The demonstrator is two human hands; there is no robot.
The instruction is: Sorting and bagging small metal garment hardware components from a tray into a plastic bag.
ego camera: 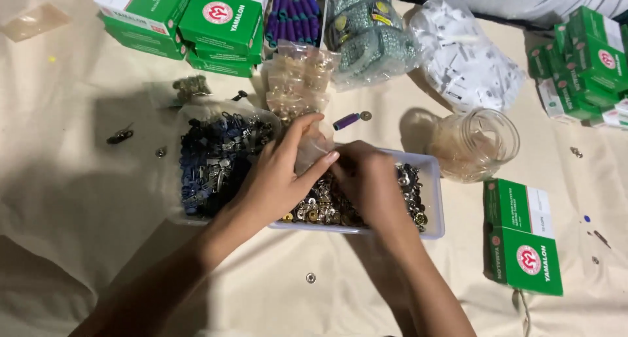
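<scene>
Hands over fastener tray (pixel 433 180).
Left hand (pixel 278 177) pinches small clear bag (pixel 311 151) above tray; right hand (pixel 369 180) curled, contents unclear; keep bag mouth open.

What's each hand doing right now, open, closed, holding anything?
Left hand: closed, pinching a small clear plastic bag.
Right hand: fingers curled at the same bag over the tray of metal snaps; grip cannot be told.

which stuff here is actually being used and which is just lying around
In use: left hand, right hand, small clear bag, tray of metal snaps.

Lying about: green boxes, glass jar, purple spool, tub of dark clips.
</scene>
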